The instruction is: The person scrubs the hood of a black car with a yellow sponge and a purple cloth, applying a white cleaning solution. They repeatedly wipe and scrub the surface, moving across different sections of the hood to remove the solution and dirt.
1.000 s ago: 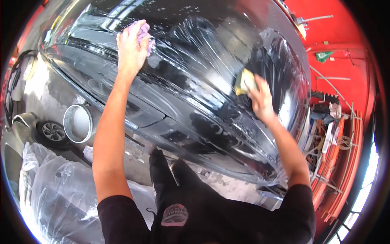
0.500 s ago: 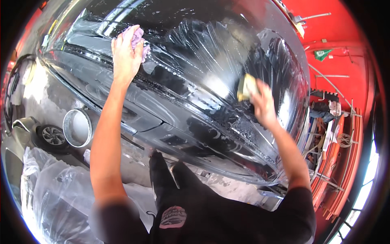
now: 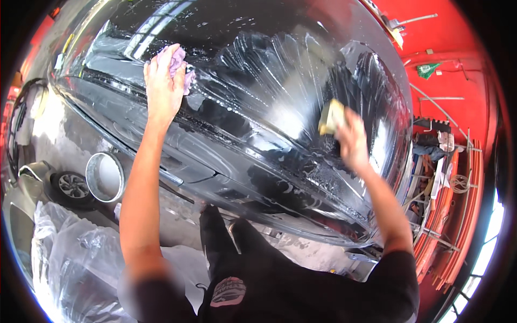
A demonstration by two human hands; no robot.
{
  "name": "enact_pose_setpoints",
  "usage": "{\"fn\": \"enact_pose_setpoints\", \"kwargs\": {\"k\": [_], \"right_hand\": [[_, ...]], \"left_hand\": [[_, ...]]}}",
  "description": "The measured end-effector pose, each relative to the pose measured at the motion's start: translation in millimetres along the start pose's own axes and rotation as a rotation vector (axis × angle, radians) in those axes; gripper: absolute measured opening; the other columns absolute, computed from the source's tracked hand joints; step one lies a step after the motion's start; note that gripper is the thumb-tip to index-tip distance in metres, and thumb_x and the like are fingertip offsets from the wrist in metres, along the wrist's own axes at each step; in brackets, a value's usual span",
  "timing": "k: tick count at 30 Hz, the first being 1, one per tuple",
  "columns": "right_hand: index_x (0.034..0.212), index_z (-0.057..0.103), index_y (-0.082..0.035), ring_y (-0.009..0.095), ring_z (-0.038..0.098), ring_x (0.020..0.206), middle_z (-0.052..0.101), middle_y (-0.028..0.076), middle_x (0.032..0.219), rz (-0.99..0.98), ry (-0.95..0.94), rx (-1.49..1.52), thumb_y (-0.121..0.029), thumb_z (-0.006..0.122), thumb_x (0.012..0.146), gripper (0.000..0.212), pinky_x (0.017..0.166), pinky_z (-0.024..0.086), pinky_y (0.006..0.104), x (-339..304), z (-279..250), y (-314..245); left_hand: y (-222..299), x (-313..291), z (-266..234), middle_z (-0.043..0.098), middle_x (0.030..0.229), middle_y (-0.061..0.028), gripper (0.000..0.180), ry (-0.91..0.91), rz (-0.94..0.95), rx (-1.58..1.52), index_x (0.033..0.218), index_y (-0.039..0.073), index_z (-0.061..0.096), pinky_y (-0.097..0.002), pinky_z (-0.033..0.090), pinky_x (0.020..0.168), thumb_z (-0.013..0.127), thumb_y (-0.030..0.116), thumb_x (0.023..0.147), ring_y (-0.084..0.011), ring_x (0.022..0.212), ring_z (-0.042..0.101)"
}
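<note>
In front of me spreads the glossy black panel of a car (image 3: 226, 116), wet and covered with fan-shaped streaks and beads of liquid. What looks like a clear film lies over it, wrinkled in places. My left hand (image 3: 163, 89) is closed around a crumpled purple cloth (image 3: 177, 60) and rests on the panel's left part. On the right, my right hand (image 3: 353, 141) grips a flat yellow squeegee (image 3: 332, 117) at the edge of the streaked area. Motion blurs that hand and tool a little.
A white round bucket (image 3: 105, 176) stands on the floor at left, near a car wheel (image 3: 74, 185). Clear plastic sheeting (image 3: 81, 247) drapes at lower left. Along the red wall at right, a rack holds orange pipes (image 3: 458, 215). A green bag (image 3: 427, 70) hangs there.
My right hand has shifted slightly to the right with the squeegee. My left hand sits a little lower in the picture, still on the cloth. The whole view has tilted slightly.
</note>
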State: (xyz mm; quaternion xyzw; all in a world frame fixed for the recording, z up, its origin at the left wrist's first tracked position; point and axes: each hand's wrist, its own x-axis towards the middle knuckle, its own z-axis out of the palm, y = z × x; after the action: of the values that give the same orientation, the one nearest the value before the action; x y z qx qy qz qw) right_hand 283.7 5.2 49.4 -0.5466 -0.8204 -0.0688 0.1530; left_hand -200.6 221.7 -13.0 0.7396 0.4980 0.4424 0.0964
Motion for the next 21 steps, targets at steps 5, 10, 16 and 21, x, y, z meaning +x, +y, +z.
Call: {"fn": "enact_pose_setpoints", "kwargs": {"k": [5, 10, 16, 21], "right_hand": [[0.148, 0.064, -0.016, 0.046, 0.060, 0.124, 0.062, 0.028, 0.136, 0.220, 0.041, -0.070, -0.012, 0.068, 0.097, 0.051, 0.107, 0.050, 0.0559, 183.0, 49.5, 120.5], [0.150, 0.064, -0.015, 0.049, 0.057, 0.133, 0.058, 0.032, 0.145, 0.139, 0.092, -0.087, -0.009, 0.069, 0.096, 0.055, 0.112, 0.046, 0.0552, 69.2, 49.3, 10.5], [0.143, 0.071, -0.013, 0.051, 0.056, 0.136, 0.057, 0.032, 0.149, -0.006, 0.045, -0.040, 0.002, 0.065, 0.089, 0.057, 0.118, 0.045, 0.0548, 21.8, 17.0, 53.2], [0.151, 0.060, -0.016, 0.046, 0.063, 0.113, 0.063, 0.025, 0.128, 0.382, 0.078, -0.190, -0.013, 0.065, 0.100, 0.052, 0.098, 0.051, 0.0544, 176.4, 54.1, 143.6]], "left_hand": [[10.3, 1.9, 13.8, 0.066, 0.139, -0.0160, 0.046, -0.016, 0.004, -0.062, 0.148, 0.011, 0.061, -0.0488, 0.037, 0.118, 0.068, 0.020, 0.103, -0.0364, 0.131, 0.057], [-14.8, -2.7, -2.4, 0.065, 0.140, -0.0169, 0.047, -0.016, -0.040, -0.012, 0.148, 0.011, 0.061, -0.0486, 0.037, 0.118, 0.069, 0.022, 0.103, -0.0359, 0.131, 0.057], [-2.4, -0.1, 3.8, 0.065, 0.141, -0.0165, 0.047, -0.022, -0.029, -0.038, 0.148, 0.011, 0.061, -0.0476, 0.038, 0.118, 0.068, 0.020, 0.103, -0.0350, 0.133, 0.057], [9.5, 6.3, 12.2, 0.067, 0.137, -0.0170, 0.046, -0.035, -0.005, -0.036, 0.147, 0.007, 0.060, -0.0450, 0.042, 0.115, 0.067, 0.016, 0.103, -0.0356, 0.128, 0.058]]}}
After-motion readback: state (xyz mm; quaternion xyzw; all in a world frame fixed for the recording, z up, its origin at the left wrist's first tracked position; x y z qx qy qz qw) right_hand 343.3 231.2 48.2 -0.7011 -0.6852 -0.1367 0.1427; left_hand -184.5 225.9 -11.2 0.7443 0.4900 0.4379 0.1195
